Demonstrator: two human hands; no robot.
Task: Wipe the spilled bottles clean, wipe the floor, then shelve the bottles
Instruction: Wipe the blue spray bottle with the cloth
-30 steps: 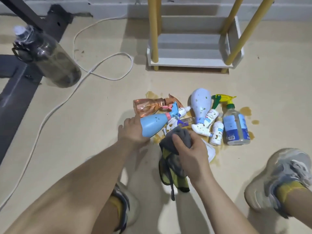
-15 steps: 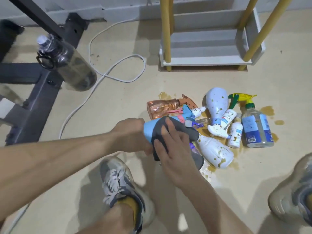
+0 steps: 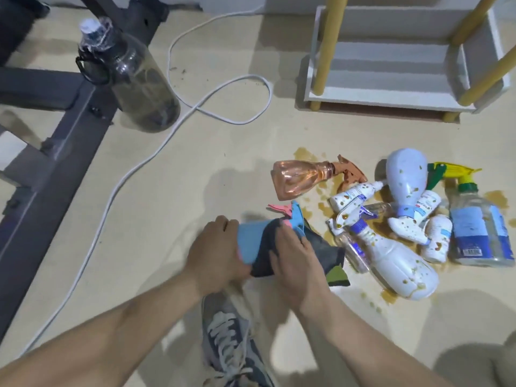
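The left hand is clamped round the base of a blue bottle, fingers curled over its end. The bottle is held low over the floor, lying roughly level, its pink and blue trigger pointing away from the person. The right hand lies over a dark cloth, fingers nearly straight and together, pressing it onto the bottle's neck end. The rest of the cloth hangs below that hand, with a green patch showing at its lower corner.

Just right of the hands, the other bottles lie in a heap on the floor, among brown spill. An orange bottle lies on its side at the heap's left edge. A big white bottle lies nearest the person, spotted brown. A pale rounded bottle lies behind it, also spotted. A clear bottle with a blue label and a green-and-yellow trigger lies at the right. Small white bottles and a white tube are mixed in between, touching one another.

A white shelf with yellow posts stands on the floor beyond the heap, towards the wall. A white cable loops across the floor to its left. A dark water bottle stands beside a grey frame at the far left. A shoe is planted below the hands.
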